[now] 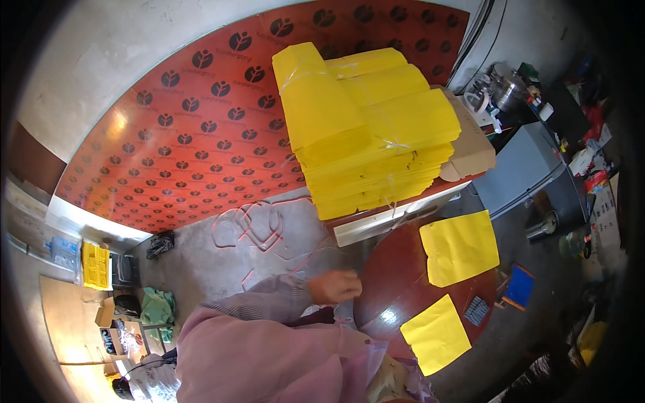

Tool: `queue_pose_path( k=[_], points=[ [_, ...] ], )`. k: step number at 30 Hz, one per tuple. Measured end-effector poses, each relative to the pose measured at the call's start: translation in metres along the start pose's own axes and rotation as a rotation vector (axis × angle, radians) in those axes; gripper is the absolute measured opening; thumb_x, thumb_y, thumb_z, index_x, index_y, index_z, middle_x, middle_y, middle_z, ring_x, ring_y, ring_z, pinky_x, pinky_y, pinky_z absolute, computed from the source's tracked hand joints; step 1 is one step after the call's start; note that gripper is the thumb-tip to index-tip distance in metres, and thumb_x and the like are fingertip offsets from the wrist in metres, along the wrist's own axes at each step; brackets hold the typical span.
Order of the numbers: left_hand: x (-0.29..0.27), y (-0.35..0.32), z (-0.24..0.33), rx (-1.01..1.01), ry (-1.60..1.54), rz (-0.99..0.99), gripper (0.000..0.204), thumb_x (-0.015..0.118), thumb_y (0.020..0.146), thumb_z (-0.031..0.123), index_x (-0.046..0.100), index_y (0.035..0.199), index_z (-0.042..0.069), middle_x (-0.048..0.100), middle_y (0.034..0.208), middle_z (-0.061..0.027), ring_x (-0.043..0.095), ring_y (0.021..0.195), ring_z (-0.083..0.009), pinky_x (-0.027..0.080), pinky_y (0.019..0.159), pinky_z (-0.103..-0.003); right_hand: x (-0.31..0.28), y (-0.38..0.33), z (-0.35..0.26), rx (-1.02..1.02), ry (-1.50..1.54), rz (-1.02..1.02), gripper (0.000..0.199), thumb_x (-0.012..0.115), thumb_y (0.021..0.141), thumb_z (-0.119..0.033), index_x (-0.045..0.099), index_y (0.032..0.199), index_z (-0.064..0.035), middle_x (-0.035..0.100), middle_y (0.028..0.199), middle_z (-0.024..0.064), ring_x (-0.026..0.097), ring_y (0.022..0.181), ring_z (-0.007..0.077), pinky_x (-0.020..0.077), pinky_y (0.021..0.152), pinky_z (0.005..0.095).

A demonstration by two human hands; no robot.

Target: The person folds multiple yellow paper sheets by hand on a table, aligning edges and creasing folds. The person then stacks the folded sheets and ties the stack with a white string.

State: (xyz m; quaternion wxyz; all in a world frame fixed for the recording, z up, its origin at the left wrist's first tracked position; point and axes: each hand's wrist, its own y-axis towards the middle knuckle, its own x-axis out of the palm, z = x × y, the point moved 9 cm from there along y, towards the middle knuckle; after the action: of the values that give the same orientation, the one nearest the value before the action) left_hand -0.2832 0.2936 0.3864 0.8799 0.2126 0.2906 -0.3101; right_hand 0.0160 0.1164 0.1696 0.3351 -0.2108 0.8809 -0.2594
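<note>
My left hand (334, 287) is held over the left edge of a round dark-red table (383, 269), its sleeve coming in from the left. The fingers are curled closed, and anything inside them is hidden. My right hand is not in view. Two flat yellow paper pieces lie on the table to the right of my left hand: a farther yellow piece (459, 248) and a nearer yellow piece (437, 334). By the table's right edge rests a small grey ribbed item (476, 311) whose kind I cannot make out.
Tall tied stacks of yellow paper (376, 134) stand on a cabinet (396, 218), beside a cardboard box (470, 144). A large red printed board (201, 148) leans on the wall. Red tubing (269, 238) coils on the floor. A blue item (517, 287) sits right of the table.
</note>
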Motion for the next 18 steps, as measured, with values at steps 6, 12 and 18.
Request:
queue_pose_path(
  k=[6, 12, 18],
  points=[
    [-0.259, 0.010, 0.087, -0.070, 0.527, 1.043, 0.062, 0.087, 0.073, 0.014, 0.064, 0.131, 0.009, 0.062, 0.126, -0.0157, 0.057, 0.118, -0.0381, 0.046, 0.101, -0.050, -0.045, 0.020, -0.092, -0.250, 0.047, 0.230, 0.023, 0.067, 0.099, -0.024, 0.075, 0.115, -0.0086, 0.075, 0.095, 0.0159, 0.074, 0.085, 0.0321, 0.0590, 0.075, 0.0405],
    [-0.337, 0.088, 0.081, -0.068, 0.937, 0.561, 0.107, 0.088, 0.073, 0.045, 0.035, 0.163, 0.019, 0.033, 0.168, -0.0153, 0.021, 0.158, -0.0429, 0.013, 0.125, -0.068, -0.116, 0.030, -0.178, -0.440, 0.229, 0.375, 0.020, 0.069, 0.098, -0.019, 0.075, 0.114, -0.0081, 0.076, 0.097, 0.0142, 0.076, 0.090, 0.0269, 0.0598, 0.077, 0.0371],
    [-0.340, 0.131, 0.033, -0.171, 0.818, 0.120, 0.107, 0.088, 0.069, 0.047, 0.038, 0.161, 0.028, 0.044, 0.157, -0.0120, 0.025, 0.157, -0.0366, 0.003, 0.125, -0.070, -0.012, 0.022, -0.117, -0.254, 0.066, 0.106, 0.027, 0.066, 0.099, -0.028, 0.076, 0.119, -0.0123, 0.077, 0.107, 0.0159, 0.076, 0.096, 0.0303, 0.0592, 0.084, 0.0402]
  ],
)
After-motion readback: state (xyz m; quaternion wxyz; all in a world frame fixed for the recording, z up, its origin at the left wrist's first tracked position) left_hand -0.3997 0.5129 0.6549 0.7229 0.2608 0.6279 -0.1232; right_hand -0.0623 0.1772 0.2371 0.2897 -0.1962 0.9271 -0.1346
